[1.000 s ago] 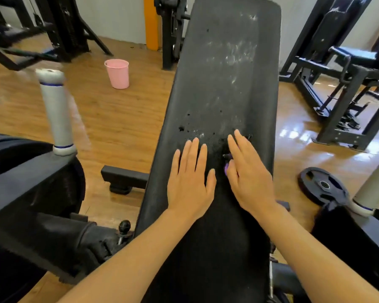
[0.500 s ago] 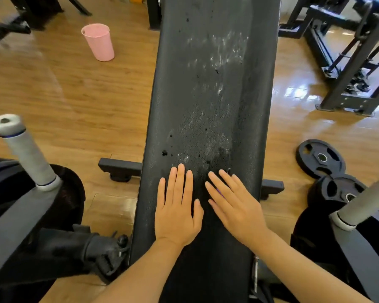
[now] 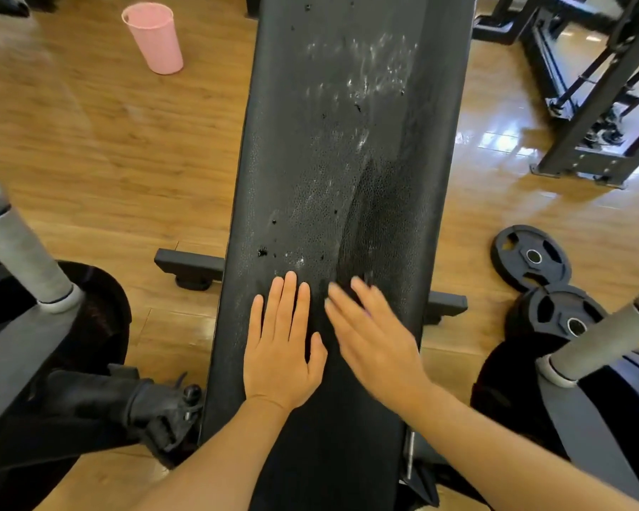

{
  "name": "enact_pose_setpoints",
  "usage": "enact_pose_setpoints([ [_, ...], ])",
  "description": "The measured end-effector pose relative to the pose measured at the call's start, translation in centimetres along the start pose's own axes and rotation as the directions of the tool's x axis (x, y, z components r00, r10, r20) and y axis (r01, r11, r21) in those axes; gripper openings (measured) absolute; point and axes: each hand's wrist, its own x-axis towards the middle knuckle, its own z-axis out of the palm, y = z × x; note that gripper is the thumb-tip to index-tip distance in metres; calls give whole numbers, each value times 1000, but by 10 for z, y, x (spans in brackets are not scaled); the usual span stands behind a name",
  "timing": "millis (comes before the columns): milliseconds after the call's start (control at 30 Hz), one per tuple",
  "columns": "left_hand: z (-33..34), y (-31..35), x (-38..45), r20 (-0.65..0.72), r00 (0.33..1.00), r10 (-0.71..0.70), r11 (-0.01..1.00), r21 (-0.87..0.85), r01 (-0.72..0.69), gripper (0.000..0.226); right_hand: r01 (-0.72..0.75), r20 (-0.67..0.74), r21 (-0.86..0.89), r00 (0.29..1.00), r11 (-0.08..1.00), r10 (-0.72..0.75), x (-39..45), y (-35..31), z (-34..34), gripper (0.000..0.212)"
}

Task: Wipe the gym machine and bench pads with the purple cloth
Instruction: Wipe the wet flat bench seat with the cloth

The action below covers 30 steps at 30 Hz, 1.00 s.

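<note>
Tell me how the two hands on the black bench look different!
The left hand looks sharp, while the right hand is blurry. The left hand points straight up the bench; the right hand slants toward the left. The left hand sits nearer the bench's left edge, the right hand below a darker, wet-looking streak. Both are bare, with straight fingers, on the pad.

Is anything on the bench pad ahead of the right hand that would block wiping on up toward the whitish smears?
Nothing visible does. The right hand lies flat on the bench pad, left hand beside it. Ahead: bare pad, small dark nicks, whitish smears. The purple cloth isn't visible now.
</note>
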Motion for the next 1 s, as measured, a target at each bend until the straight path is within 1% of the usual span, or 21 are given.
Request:
enact_pose_setpoints([
  [67, 0, 0, 0, 12, 1000, -5, 1000, -4, 5, 67, 116, 52, 36, 992, 993, -118, -17, 4, 0, 45],
  [133, -1, 0, 0, 23, 1000, -7, 1000, -17, 8, 67, 241, 104, 55, 964, 969, -245, 0, 29, 0, 44],
  [167, -1, 0, -1, 29, 1000, -6, 1000, -26, 7, 67, 272, 117, 34, 954, 962, -275, 21, 47, -2, 43],
  [200, -1, 0, 0, 31, 1000, -6, 1000, -30, 7, 68, 242, 83, -2, 967, 970, -241, 47, 69, -3, 41],
  [233, -2, -1, 0, 32, 999, -9, 1000, -28, 10, 68, 136, -7, -19, 991, 990, -137, 77, 91, -5, 38],
  [267, -1, -1, 0, 36, 999, -14, 1000, -27, 15, 68, -9, -87, -1, 996, 1000, 9, 108, 112, -10, 37],
  [333, -3, 0, -1, 51, 999, -17, 999, -41, 19, 68, -225, -159, 44, 960, 973, 229, 154, 140, -21, 37],
  [433, -2, -1, 0, 52, 998, -18, 999, -34, 20, 69, -310, -170, 49, 934, 950, 314, 150, 121, -17, 40],
  [467, -2, -2, -1, 54, 998, -18, 999, -32, 20, 70, -265, -147, 40, 952, 963, 268, 130, 103, -15, 41],
  [500, -2, -1, -2, 57, 998, -17, 999, -34, 19, 71, -153, -106, 16, 982, 988, 154, 105, 86, -14, 43],
  [533, -2, -1, -2, 59, 998, -16, 999, -39, 19, 71, -10, -26, -15, 1000, 1000, 10, 78, 72, -14, 44],
  [600, -1, -1, -1, 53, 998, -17, 999, -40, 19, 70, 194, 114, -30, 975, 981, -189, 43, 58, -15, 46],
  [667, -1, -1, -1, 57, 998, -19, 999, -42, 21, 70, 316, 135, 35, 939, 948, -317, 42, 71, -15, 45],
  [733, -3, 0, -1, 72, 997, -22, 998, -54, 26, 71, 382, 124, 51, 914, 923, -385, 69, 99, -17, 43],
  [767, -4, 0, 0, 73, 997, -23, 998, -56, 27, 71, 351, 93, 1, 932, 936, -350, 91, 117, -18, 43],
  [800, -4, -1, 1, 68, 997, -24, 998, -54, 28, 71, 241, 49, -41, 970, 970, -239, 116, 133, -18, 44],
  [833, -3, -1, 1, 65, 998, -25, 998, -50, 28, 70, 77, 1, -56, 997, 995, -78, 140, 147, -18, 45],
  [867, -3, 0, 1, 65, 998, -26, 998, -48, 29, 70, -101, -42, -34, 994, 994, 100, 161, 155, -19, 46],
  [900, -3, 1, 1, 67, 997, -27, 998, -49, 31, 70, -260, -75, 7, 963, 966, 260, 176, 157, -19, 46],
  [933, -3, 1, 0, 67, 997, -29, 998, -50, 33, 69, -376, -98, 52, 920, 925, 379, 183, 152, -17, 47],
  [1000, -2, 0, 0, 62, 998, -29, 998, -46, 31, 69, -513, -94, 140, 845, 847, 527, 174, 124, -14, 51],
])
